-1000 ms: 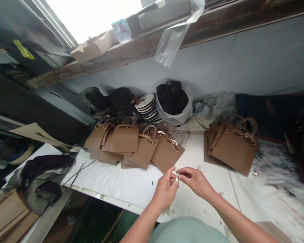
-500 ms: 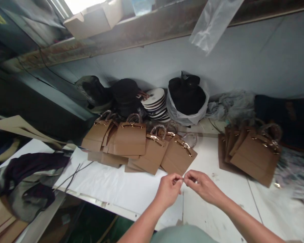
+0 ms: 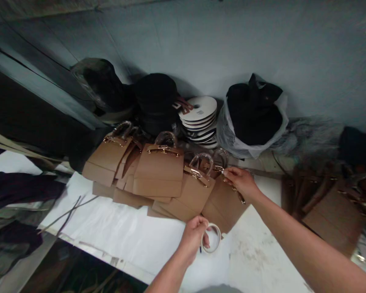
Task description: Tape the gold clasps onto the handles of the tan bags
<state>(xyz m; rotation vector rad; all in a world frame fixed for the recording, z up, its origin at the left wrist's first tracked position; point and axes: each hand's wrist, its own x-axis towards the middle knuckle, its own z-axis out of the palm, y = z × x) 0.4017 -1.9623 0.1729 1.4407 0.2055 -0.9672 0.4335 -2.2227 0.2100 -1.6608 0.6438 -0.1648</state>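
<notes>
A roll of cream tape point(image 3: 218, 245) hangs from my left hand point(image 3: 192, 236), whose fingers close on its rim above the white table surface point(image 3: 158, 244). My right hand point(image 3: 240, 181) reaches to the top of a brown handbag point(image 3: 224, 203), its fingers pinched at the gold hardware point(image 3: 238, 194). A small pale bit shows at those fingertips, too small to make out. To the left of that bag lies another brown handbag point(image 3: 186, 195) with a wrapped handle point(image 3: 203, 160). Further left, more brown handbags point(image 3: 158, 175) overlap in a row.
Behind the bags stand black rolls point(image 3: 155, 97), a stack of white-sided reels point(image 3: 201, 108) and a plastic bag point(image 3: 256, 148) with black material. More brown bags point(image 3: 332, 215) lean at the right. Dark cloth point(image 3: 18, 191) and thin strips point(image 3: 70, 211) lie at the left.
My hands have come apart: the right has moved up to the handbag's hardware, the left stays low with the tape roll now visible. The view has tilted down and come closer.
</notes>
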